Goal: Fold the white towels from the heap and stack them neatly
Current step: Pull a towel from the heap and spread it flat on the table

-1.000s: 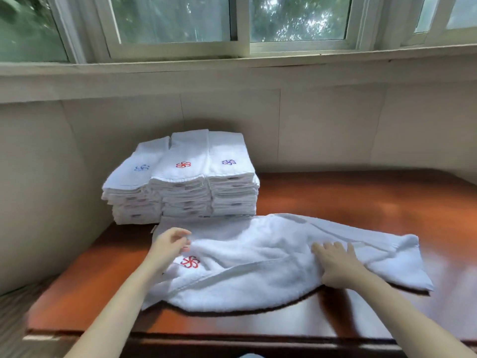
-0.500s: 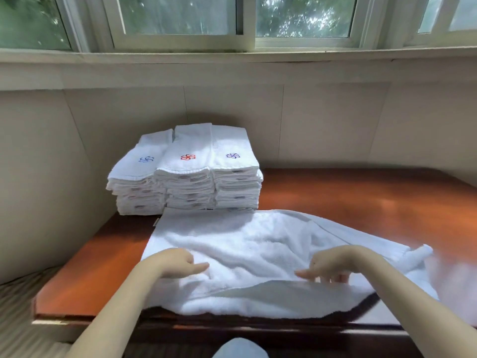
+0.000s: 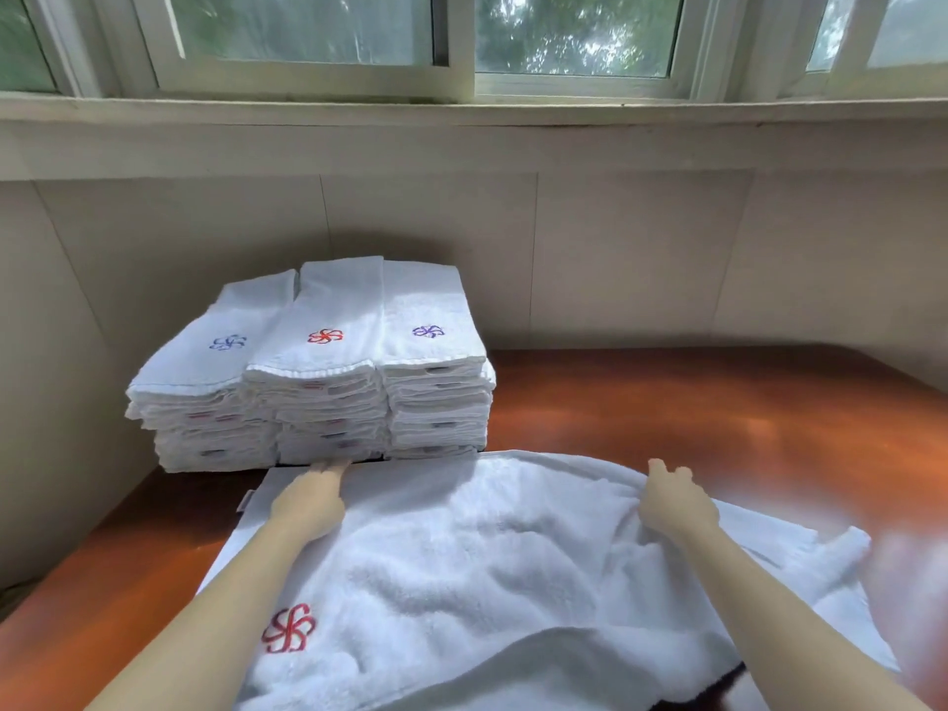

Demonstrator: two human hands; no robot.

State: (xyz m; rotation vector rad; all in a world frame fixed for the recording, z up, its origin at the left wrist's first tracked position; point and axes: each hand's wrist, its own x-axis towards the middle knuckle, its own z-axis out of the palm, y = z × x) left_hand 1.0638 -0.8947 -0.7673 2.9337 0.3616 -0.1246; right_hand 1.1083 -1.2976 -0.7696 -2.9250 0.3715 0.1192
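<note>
A large white towel (image 3: 487,572) with a red flower emblem lies rumpled across the near part of the wooden table (image 3: 718,418). My left hand (image 3: 308,502) grips its far edge at the left, just in front of the folded stacks. My right hand (image 3: 674,505) pinches the same far edge further right. Three side-by-side stacks of folded white towels (image 3: 318,392) stand at the back left, the top ones marked with blue, red and purple emblems.
A beige wall and a window sill (image 3: 461,115) run behind the table, and the wall closes in the left side next to the stacks. The table's right half shows bare reddish wood. The towel's right end trails toward the near right edge.
Both hands took hold of the towel's near edge and carried it away from me to the far edge, doubling the towel. The red emblem now shows at the near left.
</note>
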